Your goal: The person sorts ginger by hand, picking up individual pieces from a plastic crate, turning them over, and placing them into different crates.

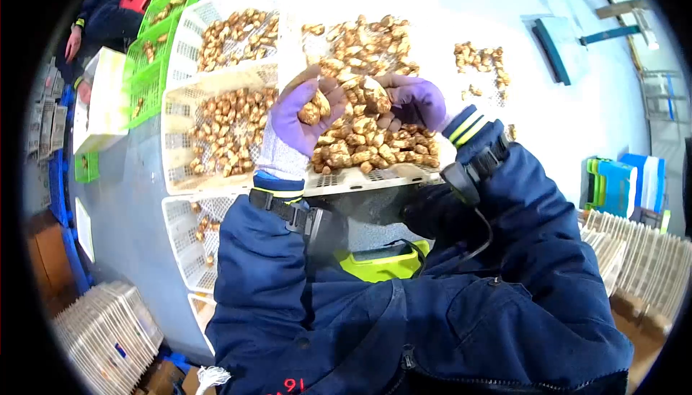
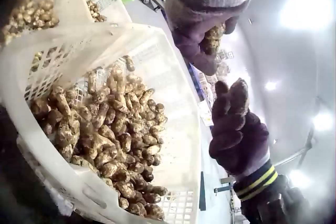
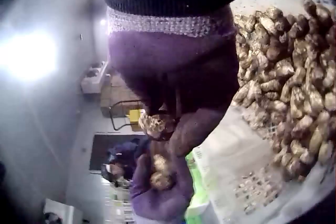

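Both gloved hands are raised over a white basket (image 1: pixel 339 187) heaped with brown, pale-stemmed mushrooms (image 1: pixel 375 146). My left hand (image 1: pixel 292 117), in a purple glove, curls its fingers round a mushroom (image 1: pixel 310 112). In the right wrist view, two pale lumps (image 3: pixel 161 172) show in the left palm. Opposite it, my right hand (image 1: pixel 422 99) pinches another mushroom (image 1: pixel 376 97) between thumb and fingers. That mushroom (image 3: pixel 156 125) hangs close above the left palm in the right wrist view. Seen from the left wrist, the right hand (image 2: pixel 241 140) has its fingers bent, facing the left.
More white baskets of mushrooms (image 1: pixel 234 125) stand at the left, beside green crates (image 1: pixel 148 70). A mushroom cluster (image 1: pixel 483 67) lies at the right. Stacked white trays (image 1: pixel 641 251) stand at lower right. Another person (image 1: pixel 101 13) sits at upper left.
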`<state>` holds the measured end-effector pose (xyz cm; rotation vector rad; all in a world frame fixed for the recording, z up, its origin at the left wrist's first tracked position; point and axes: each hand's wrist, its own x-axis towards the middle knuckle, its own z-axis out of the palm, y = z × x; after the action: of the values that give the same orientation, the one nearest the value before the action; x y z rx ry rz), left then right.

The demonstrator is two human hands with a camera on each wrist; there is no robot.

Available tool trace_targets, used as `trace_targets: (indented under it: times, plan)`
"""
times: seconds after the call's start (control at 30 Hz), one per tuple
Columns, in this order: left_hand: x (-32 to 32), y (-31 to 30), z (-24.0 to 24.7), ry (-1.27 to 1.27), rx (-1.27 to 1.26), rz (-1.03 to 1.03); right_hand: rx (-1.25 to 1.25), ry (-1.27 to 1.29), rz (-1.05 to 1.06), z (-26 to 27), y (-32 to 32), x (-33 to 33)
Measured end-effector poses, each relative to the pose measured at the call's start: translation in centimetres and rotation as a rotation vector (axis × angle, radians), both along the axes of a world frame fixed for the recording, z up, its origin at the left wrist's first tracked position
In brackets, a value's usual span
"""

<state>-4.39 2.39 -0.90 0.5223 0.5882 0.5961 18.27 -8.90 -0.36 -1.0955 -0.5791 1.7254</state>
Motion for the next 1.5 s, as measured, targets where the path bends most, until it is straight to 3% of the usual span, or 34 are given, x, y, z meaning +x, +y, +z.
trace_targets:
  times: [0.07,0.13,0.2,0.27,0.33,0.7,0.8,0.9,1.03,1.17,1.27,1.5]
  plan:
    - [0.9,-0.8,0.1,-0.041,-0.022,-0.031,-0.024,0.299,-0.075,3.2,-1.7,-1.3]
    - [1.7,-1.9,2.0,-0.097,-0.054,-0.037,-0.037,0.136,-0.156,5.2,-3.2,-2.4]
    - [2.3,-2.7,2.9,-0.048,-0.039,-0.039,0.022,0.449,-0.205,5.1,-3.8,-3.4]
    - [2.8,-2.9,2.9,-0.024,-0.054,-0.044,0.172,0.196,-0.155,4.1,-3.4,-2.6]
    - [3.1,-3.1,3.1,0.003,-0.027,-0.058,0.11,0.045,-0.259,4.8,-3.4,-2.8]
    - [4.6,-3.4,2.9,0.031,-0.117,-0.065,0.156,-0.566,-0.194,4.5,-3.2,-0.4]
    - [4.5,-3.4,2.9,0.056,-0.119,-0.06,0.136,-0.577,-0.228,4.6,-3.2,-0.7]
    - [4.1,-3.3,2.4,0.012,-0.099,-0.073,0.207,-0.38,-0.154,5.3,-3.1,-0.9]
    - [3.8,-3.1,2.4,0.017,-0.096,-0.063,0.457,-0.378,-0.121,4.0,-2.7,-0.7]
    - [3.6,-3.1,2.7,0.006,-0.078,-0.072,0.408,-0.179,-0.177,4.3,-2.7,-1.3]
    - [3.3,-3.0,2.4,-0.027,-0.092,-0.046,0.295,0.112,-0.144,4.6,-2.8,-0.9]
    - [3.1,-2.9,2.7,0.037,-0.082,-0.026,0.257,0.494,-0.057,3.9,-2.9,-0.6]
